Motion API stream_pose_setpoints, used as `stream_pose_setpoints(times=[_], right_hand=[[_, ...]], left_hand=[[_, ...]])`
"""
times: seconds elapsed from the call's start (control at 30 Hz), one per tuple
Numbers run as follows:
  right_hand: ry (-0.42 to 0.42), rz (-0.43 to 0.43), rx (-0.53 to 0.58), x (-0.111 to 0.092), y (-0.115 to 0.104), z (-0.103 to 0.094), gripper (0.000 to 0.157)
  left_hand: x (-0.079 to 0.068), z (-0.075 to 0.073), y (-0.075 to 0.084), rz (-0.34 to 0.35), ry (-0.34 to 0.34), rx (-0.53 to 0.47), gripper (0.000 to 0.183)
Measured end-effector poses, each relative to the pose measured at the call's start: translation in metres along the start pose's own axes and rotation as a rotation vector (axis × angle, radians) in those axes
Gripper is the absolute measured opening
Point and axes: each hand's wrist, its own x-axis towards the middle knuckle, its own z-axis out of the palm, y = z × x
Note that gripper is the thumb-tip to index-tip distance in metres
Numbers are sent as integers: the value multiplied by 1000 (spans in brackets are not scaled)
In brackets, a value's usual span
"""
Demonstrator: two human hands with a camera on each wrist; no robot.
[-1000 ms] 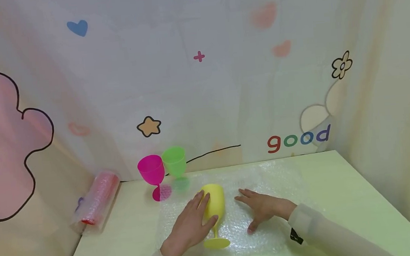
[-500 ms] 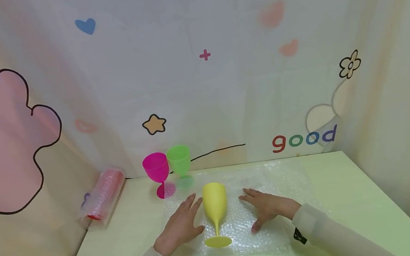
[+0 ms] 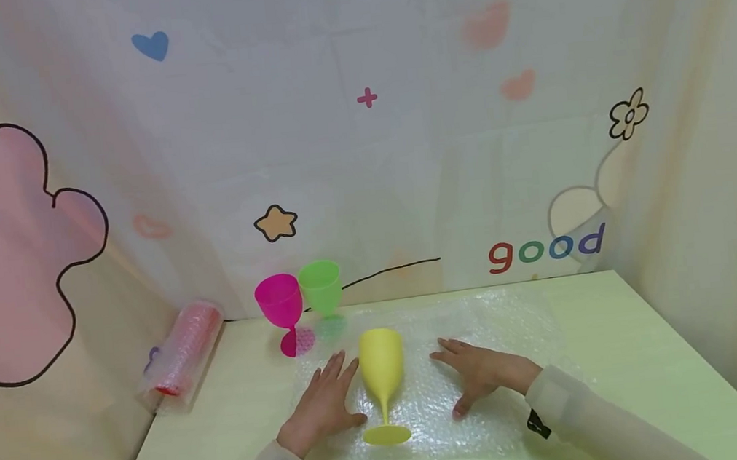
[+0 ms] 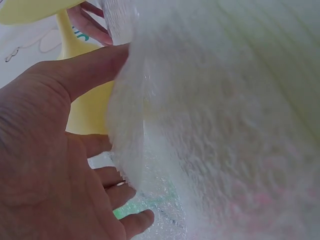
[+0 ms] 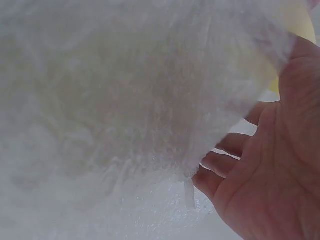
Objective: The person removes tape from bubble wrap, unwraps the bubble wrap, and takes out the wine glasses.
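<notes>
A yellow plastic goblet (image 3: 382, 367) lies on its side on a sheet of bubble wrap (image 3: 428, 422), foot toward me. Just left of the bowl, my left hand (image 3: 325, 407) rests on the wrap with fingers extended and thumb tip beside the foot. My right hand (image 3: 480, 375) is spread on the wrap to the right, apart from the goblet. In the left wrist view, wrap (image 4: 220, 125) covers the thumb tip of my left hand (image 4: 55, 170), the goblet (image 4: 87, 112) partly hidden behind. Wrap (image 5: 125, 100) also hides some fingertips of my right hand (image 5: 270, 180).
Behind the wrap's left corner stand a magenta goblet (image 3: 279, 302) and a green goblet (image 3: 321, 284), their feet partly under the wrap. A bubble-wrapped pink-red bundle (image 3: 189, 341) lies at the table's left edge. A printed cloth (image 3: 405, 197) hangs behind the table (image 3: 604, 333).
My left hand has come off the yellow goblet and moved to its left. The goblet has since shifted slightly left. My right hand stays in place on the wrap.
</notes>
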Motion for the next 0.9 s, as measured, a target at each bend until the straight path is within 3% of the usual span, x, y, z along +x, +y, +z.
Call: stream_pose_setpoints(times=[0.23,0.4,0.57,0.77,0.9], right_hand=[[-9,12,5,0,-1,0,109],[-9,17,0,2,0,2,110],[-7,22,0,2,1,3,110],[-2,7,-7,0,0,2,109],[-1,6,-11,-1,0,2,109]], left_hand=[[-2,1,-4,-47,-39,-6,95],[-5,1,-1,-54,-1,18,78],[-6,-7,14,-56,74,59,56],[-11,-15,35,-10,180,104,42],[-14,-13,45,-1,171,67,36]])
